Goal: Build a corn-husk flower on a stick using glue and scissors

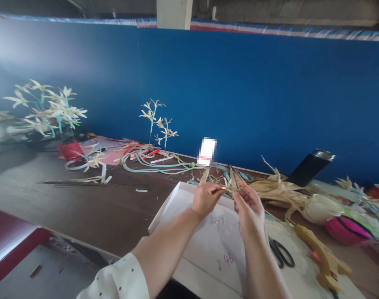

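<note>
Above the far edge of a shallow white box lid point(202, 245), my left hand point(207, 199) pinches a small pale strip of dried husk point(228, 187) between thumb and finger. My right hand point(249, 205) grips the same strip from the other side, its upper fingers partly raised. The strip is small, and fingers cover parts of it. Just behind the hands lie dried husk scraps point(205, 175). A heap of long dried husks point(270, 189) spreads to the right of my right hand.
Right of the lid are black-handled scissors point(281, 253), a yellow glue gun point(323, 253), a pink pouch point(348, 229) and a leaning black flask point(311, 168). A lit phone point(206, 151) stands by the blue wall. Husk flowers point(52, 110) and pale blue cords point(155, 168) occupy the left.
</note>
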`<state>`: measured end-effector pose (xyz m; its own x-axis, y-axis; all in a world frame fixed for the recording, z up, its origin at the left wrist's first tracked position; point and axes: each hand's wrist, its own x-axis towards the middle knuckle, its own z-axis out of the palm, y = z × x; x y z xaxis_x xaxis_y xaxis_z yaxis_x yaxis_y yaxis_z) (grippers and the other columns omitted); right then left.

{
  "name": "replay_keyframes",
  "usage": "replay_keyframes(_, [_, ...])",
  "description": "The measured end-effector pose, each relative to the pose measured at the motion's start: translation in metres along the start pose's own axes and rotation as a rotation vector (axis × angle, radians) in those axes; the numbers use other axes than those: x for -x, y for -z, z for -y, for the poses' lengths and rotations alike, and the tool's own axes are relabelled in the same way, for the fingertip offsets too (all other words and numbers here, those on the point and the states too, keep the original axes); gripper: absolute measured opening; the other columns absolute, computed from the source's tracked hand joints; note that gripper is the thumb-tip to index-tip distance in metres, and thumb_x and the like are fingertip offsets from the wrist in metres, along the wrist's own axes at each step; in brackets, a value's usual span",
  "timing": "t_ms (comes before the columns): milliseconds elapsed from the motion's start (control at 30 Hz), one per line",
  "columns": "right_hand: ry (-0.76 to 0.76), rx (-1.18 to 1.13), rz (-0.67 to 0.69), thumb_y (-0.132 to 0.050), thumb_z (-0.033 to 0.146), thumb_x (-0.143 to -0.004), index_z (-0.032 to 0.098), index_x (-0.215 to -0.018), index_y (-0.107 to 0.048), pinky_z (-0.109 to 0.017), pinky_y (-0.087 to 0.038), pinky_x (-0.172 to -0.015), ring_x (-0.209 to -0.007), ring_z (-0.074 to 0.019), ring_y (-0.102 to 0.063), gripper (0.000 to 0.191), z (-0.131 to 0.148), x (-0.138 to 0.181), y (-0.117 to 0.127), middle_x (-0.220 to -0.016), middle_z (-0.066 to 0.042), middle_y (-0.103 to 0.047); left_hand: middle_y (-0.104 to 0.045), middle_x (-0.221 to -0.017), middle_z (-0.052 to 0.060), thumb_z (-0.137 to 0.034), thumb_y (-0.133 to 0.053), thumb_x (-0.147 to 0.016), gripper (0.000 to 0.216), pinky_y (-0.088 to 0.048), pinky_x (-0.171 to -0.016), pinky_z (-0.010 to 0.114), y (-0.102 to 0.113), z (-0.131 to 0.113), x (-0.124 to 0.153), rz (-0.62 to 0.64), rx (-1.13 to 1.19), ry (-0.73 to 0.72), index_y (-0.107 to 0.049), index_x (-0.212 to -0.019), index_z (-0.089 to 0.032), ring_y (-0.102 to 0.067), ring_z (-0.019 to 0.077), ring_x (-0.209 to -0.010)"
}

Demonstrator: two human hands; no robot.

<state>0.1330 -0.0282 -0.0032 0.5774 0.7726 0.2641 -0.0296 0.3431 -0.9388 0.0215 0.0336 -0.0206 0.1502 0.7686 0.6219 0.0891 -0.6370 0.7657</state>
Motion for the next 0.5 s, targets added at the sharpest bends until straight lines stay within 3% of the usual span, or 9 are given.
replay_keyframes(167, [-0.034, -0.001, 0.023, -0.077, 0.034, -0.064, 0.018, -0.110, -0.063, -0.019, -0.031, -0.046, -0.049, -0.0055, -0.040, 0.051, -0.0021, -0.0008, 0.0017, -0.070, 0.002, -0.057, -0.069, -0.070, 0.001, -0.028, -0.068, -0.076, 0.011, -0.047, -0.064, 0.024, -0.0006, 0.0023, -0.0009, -0.009, 0.002, 0.006, -0.071, -0.071, -0.019, -0.062, 0.0131, -0.068])
replay_keyframes(400, [-0.051, -0.002, 0.037, -0.077, 0.035, -0.064, 0.021, -0.113, -0.062, -0.019, -0.031, -0.045, -0.054, -0.0065, -0.044, 0.054, -0.0080, -0.0037, 0.0069, -0.087, -0.002, -0.061, -0.071, -0.075, 0.002, -0.028, -0.065, -0.079, 0.012, -0.050, -0.071, 0.026, 0.0009, -0.0019, 0.0005, 0.046, -0.003, -0.047, -0.071, -0.073, -0.019, -0.063, 0.0137, -0.071])
replay_keyframes(500, [-0.054, -0.049, 0.043, -0.078, 0.036, -0.063, 0.020, -0.113, -0.062, -0.019, -0.028, -0.043, -0.051, -0.0051, -0.039, 0.054, -0.0052, -0.0036, 0.0063, -0.080, 0.000, -0.059, -0.071, -0.075, 0.002, -0.029, -0.064, -0.080, 0.014, -0.050, -0.071, 0.026, 0.0016, -0.0025, 0.0012, 0.071, -0.012, -0.060, -0.070, -0.074, -0.019, -0.063, 0.0137, -0.072])
